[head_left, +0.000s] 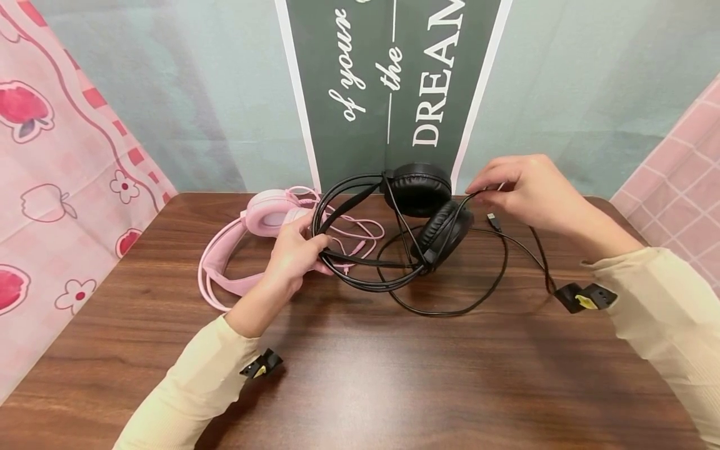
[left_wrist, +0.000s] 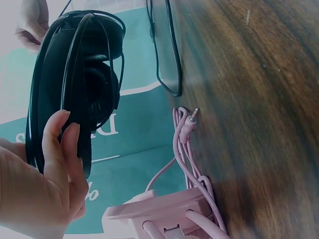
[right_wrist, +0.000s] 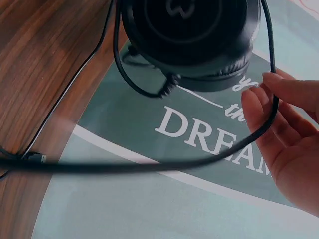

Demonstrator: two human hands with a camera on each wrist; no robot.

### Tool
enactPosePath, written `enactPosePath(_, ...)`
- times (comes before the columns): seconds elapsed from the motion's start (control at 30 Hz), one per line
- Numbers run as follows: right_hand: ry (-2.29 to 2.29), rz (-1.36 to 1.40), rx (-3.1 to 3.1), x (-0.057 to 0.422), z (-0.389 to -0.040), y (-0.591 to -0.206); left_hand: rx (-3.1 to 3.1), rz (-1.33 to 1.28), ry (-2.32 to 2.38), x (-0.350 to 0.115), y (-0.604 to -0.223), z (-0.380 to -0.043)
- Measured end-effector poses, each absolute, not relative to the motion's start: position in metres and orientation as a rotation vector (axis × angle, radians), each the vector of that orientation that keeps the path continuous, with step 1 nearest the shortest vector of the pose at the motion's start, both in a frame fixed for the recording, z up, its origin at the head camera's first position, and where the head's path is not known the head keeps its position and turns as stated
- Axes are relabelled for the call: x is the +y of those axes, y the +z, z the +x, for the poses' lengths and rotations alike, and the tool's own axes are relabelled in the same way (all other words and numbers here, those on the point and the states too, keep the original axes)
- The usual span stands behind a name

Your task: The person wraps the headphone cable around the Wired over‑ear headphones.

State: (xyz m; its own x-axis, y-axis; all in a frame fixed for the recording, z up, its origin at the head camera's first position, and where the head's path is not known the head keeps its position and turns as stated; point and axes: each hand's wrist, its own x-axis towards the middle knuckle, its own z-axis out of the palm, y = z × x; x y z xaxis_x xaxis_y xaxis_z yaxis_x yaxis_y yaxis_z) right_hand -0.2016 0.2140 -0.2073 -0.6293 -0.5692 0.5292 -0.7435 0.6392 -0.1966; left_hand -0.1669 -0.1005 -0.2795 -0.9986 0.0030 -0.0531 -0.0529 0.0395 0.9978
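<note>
Black over-ear headphones are held up over the table by my left hand, whose fingers and thumb grip the headband. Their two padded ear cups point to the right, and cable strands run along the headband and across the cups. My right hand pinches the black cable just right of the ear cups. From there the cable drops, loops over the table, and a USB plug shows below the right hand. Behind the left hand lie pink headphones, partly hidden by it.
A bundled pink cable with a bare jack plug lies beside the pink headphones. The brown wooden table meets a backdrop with a green lettered panel. Pink printed cloth hangs on the left, pink tile pattern on the right.
</note>
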Motion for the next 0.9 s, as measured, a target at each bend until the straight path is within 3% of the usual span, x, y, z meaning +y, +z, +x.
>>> enactPosePath(0.9,0.524,0.689,-2.504,0.231,-0.215,-0.212,2.179,-0.051,2.094,-0.106,-0.289,-0.165)
